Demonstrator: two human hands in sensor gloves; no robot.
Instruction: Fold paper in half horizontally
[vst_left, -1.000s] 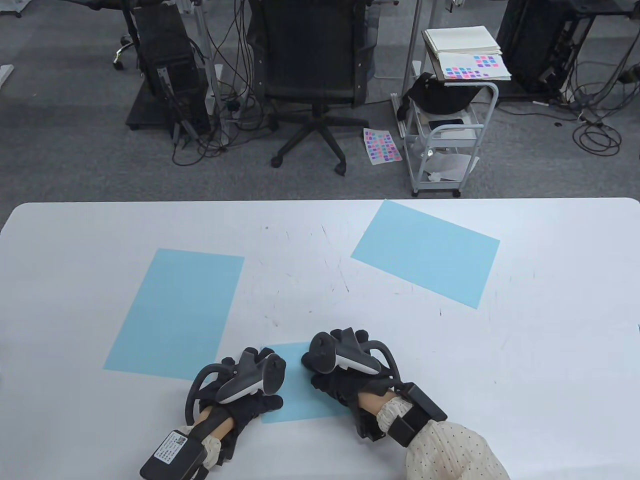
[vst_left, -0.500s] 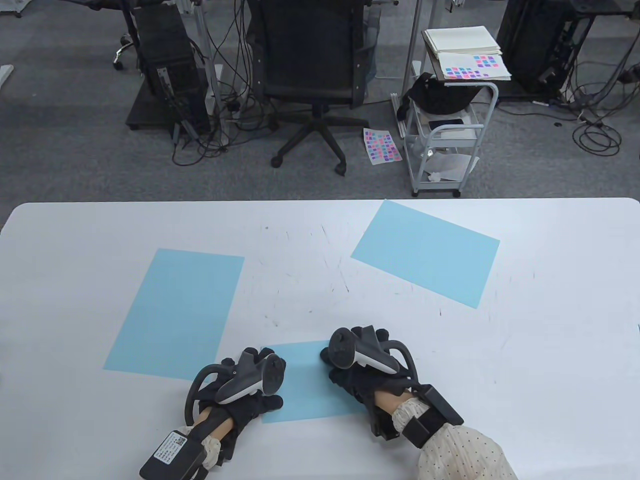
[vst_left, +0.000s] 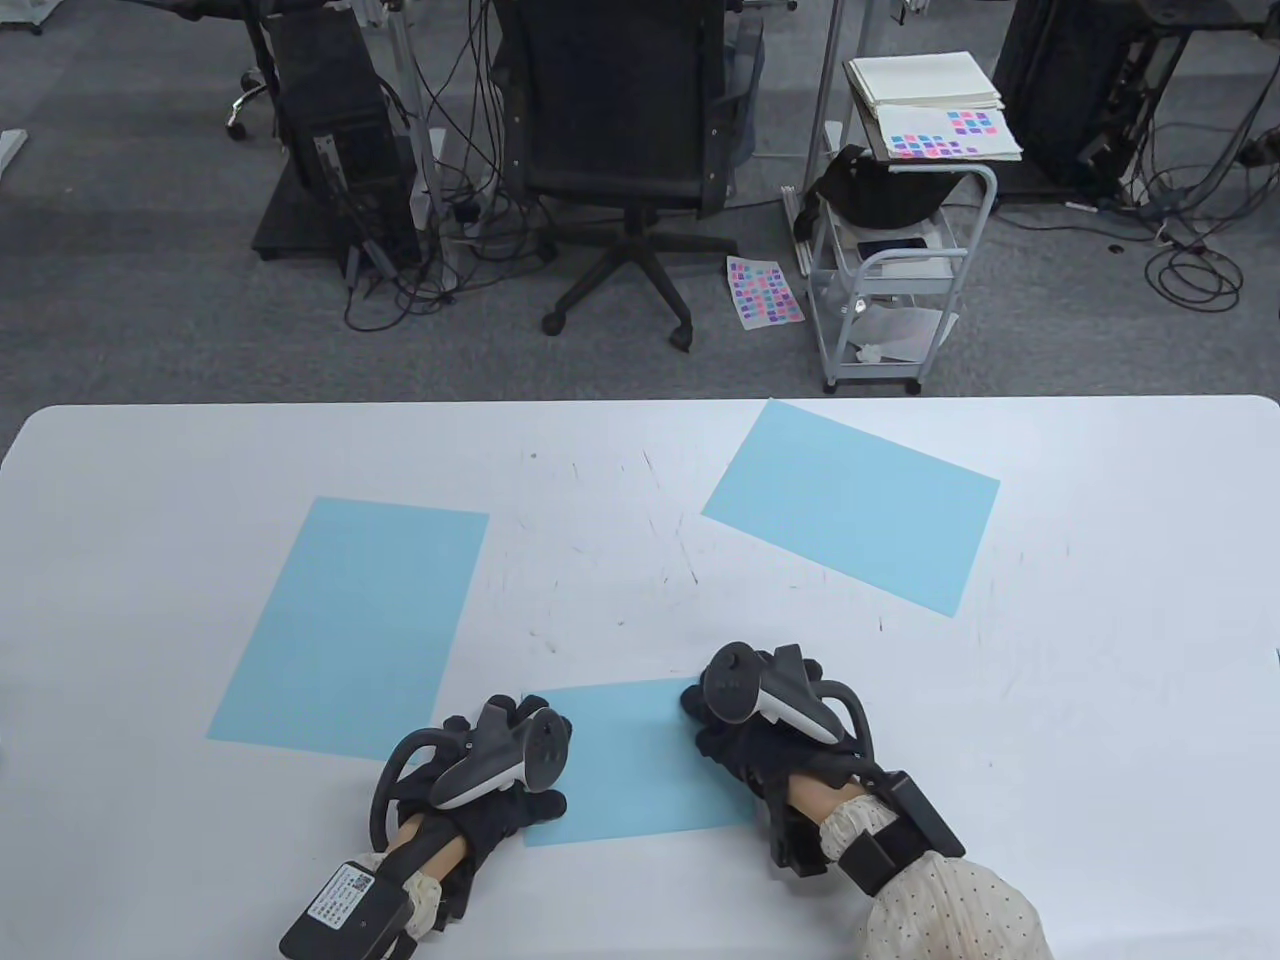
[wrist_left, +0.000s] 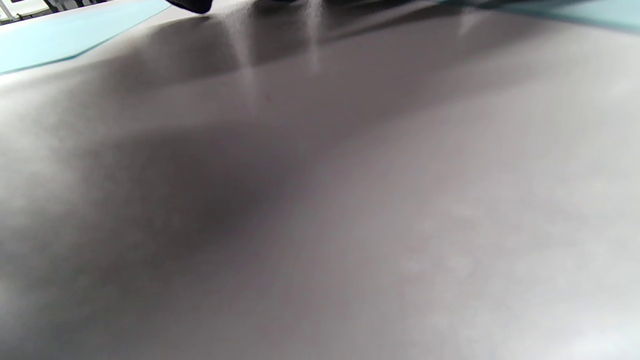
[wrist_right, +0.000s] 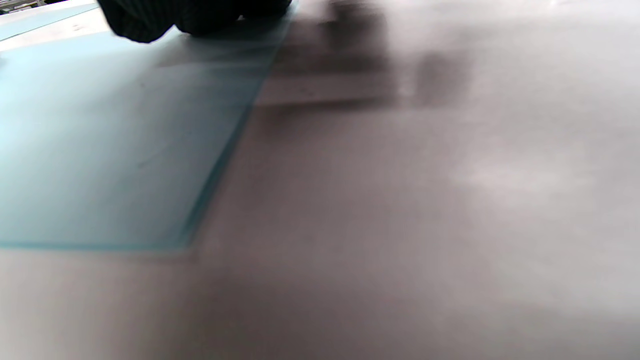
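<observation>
A light blue folded paper (vst_left: 630, 760) lies flat near the front middle of the white table (vst_left: 1050, 700). My left hand (vst_left: 500, 770) rests on its left edge and holds it down. My right hand (vst_left: 740, 720) presses on its far right corner. In the right wrist view the dark fingertips (wrist_right: 145, 20) press on the paper (wrist_right: 110, 150) near its right edge. The left wrist view shows mostly bare table, with one fingertip (wrist_left: 192, 5) at the top. Both palms are hidden under the trackers.
A flat blue sheet (vst_left: 350, 620) lies at the left, close to my left hand. Another blue sheet (vst_left: 850, 505) lies tilted at the far right. An office chair (vst_left: 620, 150) and a white cart (vst_left: 890, 280) stand beyond the table's far edge.
My right hand has slid to the right along the far edge of the folded paper, uncovering more of it. My left hand and the paper have not moved.
</observation>
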